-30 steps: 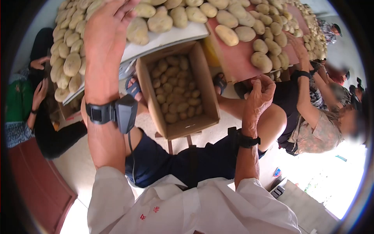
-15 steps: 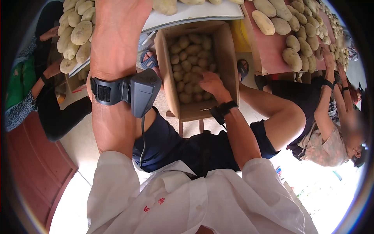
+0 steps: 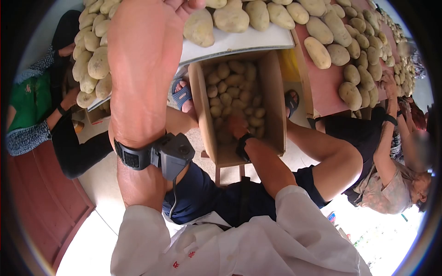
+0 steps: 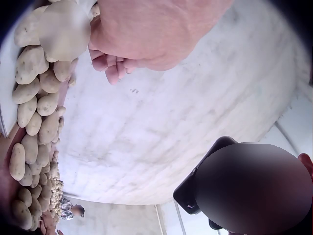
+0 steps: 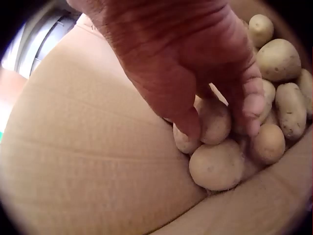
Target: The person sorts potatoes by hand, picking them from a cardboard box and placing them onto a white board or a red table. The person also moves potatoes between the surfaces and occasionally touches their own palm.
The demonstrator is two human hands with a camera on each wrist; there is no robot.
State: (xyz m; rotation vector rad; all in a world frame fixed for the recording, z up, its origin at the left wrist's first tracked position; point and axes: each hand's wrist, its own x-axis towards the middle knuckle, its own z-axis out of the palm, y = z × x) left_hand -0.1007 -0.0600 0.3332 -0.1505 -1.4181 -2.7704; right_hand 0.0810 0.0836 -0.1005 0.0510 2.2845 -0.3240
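Note:
My left hand [image 3: 145, 60] is over the potatoes on the white-topped table; its fingers are partly cut off in the head view. In the left wrist view the left hand [image 4: 142, 36] has loosely bent fingers beside a pale, blurred potato [image 4: 63, 30], with nothing visibly held. Down in the cardboard box [image 3: 203, 115], my right hand [image 3: 237, 125] is among small potatoes [image 3: 234, 80]. Close up, the right hand [image 5: 181, 63] has its thumb and spread fingers either side of a potato [image 5: 215, 121], thumb touching it, with another potato [image 5: 216, 165] just below.
Larger potatoes [image 3: 317, 52] cover the reddish tabletop [image 3: 327, 94] at right. People sit on both sides, one in a patterned shirt [image 3: 384, 184], another in green [image 3: 34, 103]. A yellow object [image 3: 289, 64] shows behind the box, between the tables.
My right hand has come from beside the box down into it and shifted toward its near end. The left arm has moved slightly right in the head view, still over the table.

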